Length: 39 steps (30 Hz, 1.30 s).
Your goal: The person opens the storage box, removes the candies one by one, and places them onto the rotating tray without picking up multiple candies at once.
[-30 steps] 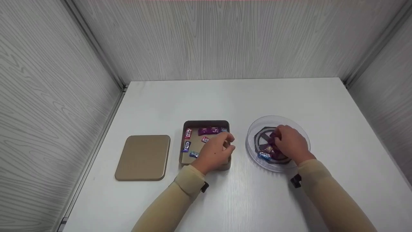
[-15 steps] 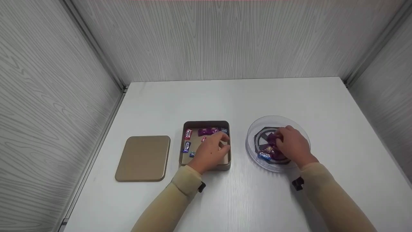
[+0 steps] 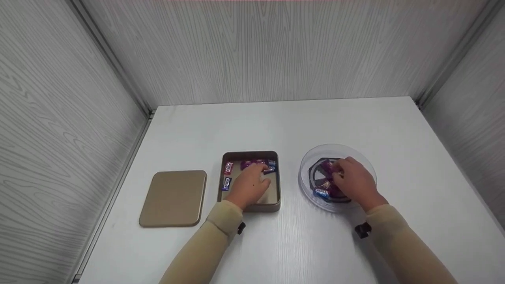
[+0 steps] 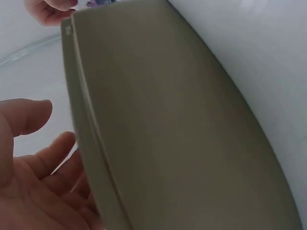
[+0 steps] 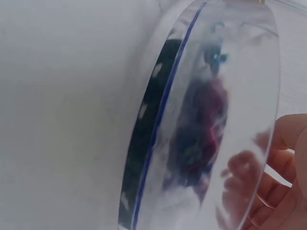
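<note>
My left hand [image 3: 249, 186] is over the open square tin [image 3: 278, 193]. In the left wrist view its thumb [image 4: 29, 116] and fingers stand apart with nothing between them. A dark blue wrapped candy [image 3: 269, 169] lies just beyond the fingertips. Purple candies [image 3: 246, 164], a red candy [image 3: 228, 168] and a blue candy [image 3: 226, 184] also lie in the tin. At the clear round dish [image 3: 305, 189], my right hand [image 3: 356, 182] reaches inside and pinches the end of a purple wrapped candy [image 3: 326, 166]. More purple candy and a light blue candy [image 3: 321, 193] lie below it.
The tin's flat gold lid [image 3: 173, 198] lies on the white table [image 3: 288, 244] to the left of the tin. Pale wood-grain panels [image 3: 260, 51] stand at the back and both sides.
My left hand has shifted left and a little down over the tin, and a dark blue candy now shows beside its fingertips. The purple candy at my right fingertips has moved slightly left.
</note>
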{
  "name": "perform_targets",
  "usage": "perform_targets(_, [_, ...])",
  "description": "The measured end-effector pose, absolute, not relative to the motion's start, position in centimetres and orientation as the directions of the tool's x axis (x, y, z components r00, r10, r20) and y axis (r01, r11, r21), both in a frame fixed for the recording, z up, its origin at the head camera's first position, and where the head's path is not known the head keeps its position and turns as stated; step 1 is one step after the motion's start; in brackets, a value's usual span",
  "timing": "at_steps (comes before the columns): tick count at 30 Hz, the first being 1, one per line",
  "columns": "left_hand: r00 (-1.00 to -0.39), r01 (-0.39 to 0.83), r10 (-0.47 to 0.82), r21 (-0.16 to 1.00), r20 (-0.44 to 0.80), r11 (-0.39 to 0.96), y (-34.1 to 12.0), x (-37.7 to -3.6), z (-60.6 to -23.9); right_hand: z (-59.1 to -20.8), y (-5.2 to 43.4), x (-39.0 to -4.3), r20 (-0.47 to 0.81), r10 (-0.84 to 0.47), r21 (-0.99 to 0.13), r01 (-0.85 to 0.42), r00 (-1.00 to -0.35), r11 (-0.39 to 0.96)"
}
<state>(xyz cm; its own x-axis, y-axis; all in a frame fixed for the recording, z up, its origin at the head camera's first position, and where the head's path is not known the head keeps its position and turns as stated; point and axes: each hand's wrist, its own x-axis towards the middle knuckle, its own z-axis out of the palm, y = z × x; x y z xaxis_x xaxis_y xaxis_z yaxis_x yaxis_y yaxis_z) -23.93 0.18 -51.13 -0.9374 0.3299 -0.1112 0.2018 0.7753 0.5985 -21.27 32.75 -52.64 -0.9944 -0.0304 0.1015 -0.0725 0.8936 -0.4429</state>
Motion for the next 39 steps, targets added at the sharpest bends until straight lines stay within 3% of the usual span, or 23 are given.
perform_targets(13, [-0.895,0.322,0.411,0.388,-0.172,0.863,2.3,-24.6,-53.2,-53.5,31.9,-19.9,0.093,-0.050,-0.457,-0.087,-0.994,0.885])
perform_targets(19, [-0.895,0.305,0.390,0.342,-0.215,0.889,2.9,-24.7,-54.1,-53.7,31.7,-19.6,0.115,-0.058,-0.461,-0.105,-0.992,0.881])
perform_targets(39, [-0.918,0.359,0.387,0.233,-0.087,0.904,3.0,-25.9,-53.5,-52.5,31.8,-20.9,0.106,-0.066,-0.484,-0.110,-0.992,0.868])
